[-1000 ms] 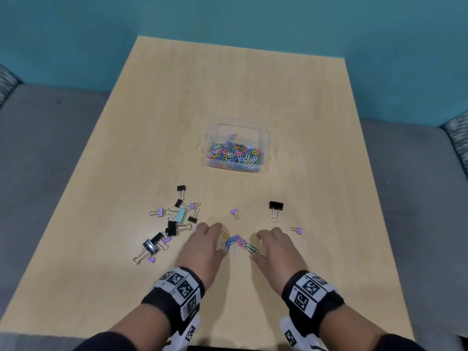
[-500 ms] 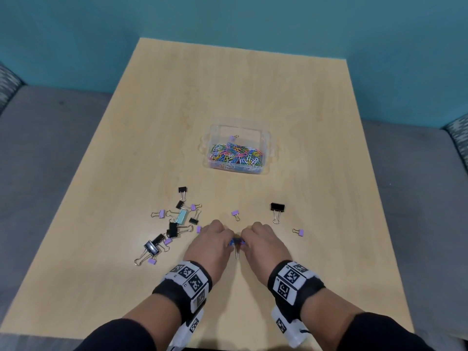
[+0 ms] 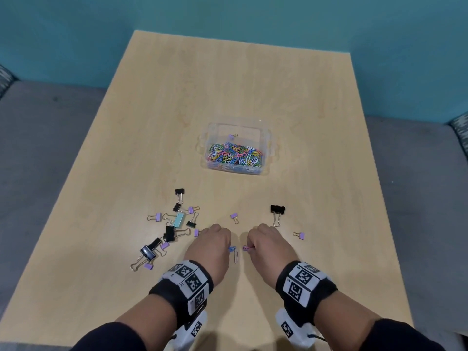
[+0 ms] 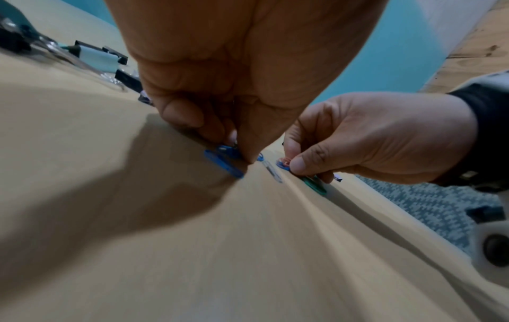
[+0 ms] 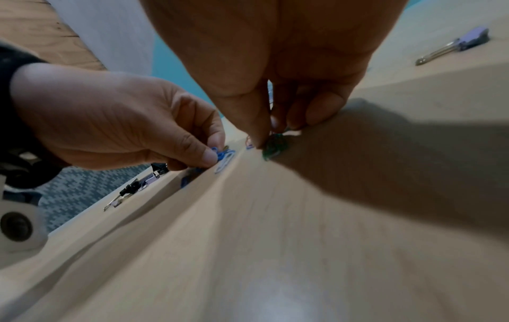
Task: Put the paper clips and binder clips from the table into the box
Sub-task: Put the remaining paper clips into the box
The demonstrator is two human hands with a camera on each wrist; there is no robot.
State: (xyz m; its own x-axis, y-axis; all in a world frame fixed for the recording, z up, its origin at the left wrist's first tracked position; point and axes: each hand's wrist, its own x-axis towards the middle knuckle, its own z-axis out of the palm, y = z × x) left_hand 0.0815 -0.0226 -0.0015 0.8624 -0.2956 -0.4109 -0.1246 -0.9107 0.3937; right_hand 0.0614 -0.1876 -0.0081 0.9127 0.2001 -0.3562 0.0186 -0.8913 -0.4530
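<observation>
Light wood table (image 3: 253, 79). On it: clear box (image 3: 267, 148) full of paper clips, scattered binder clips (image 3: 174, 224) near left, one black binder clip (image 3: 277, 209) near right, loose white paper clip (image 3: 236, 256).

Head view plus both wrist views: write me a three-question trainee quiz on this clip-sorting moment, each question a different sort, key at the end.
1. True or false: the box already holds many coloured paper clips.
2. Multiple choice: what does the left hand pinch? A) a black binder clip B) blue paper clips C) nothing
3. Fill in: between the two hands, one ____ paper clip lies loose on the table, while the right hand pinches other paper clips.

Key: 1 true; 2 B; 3 white
</observation>
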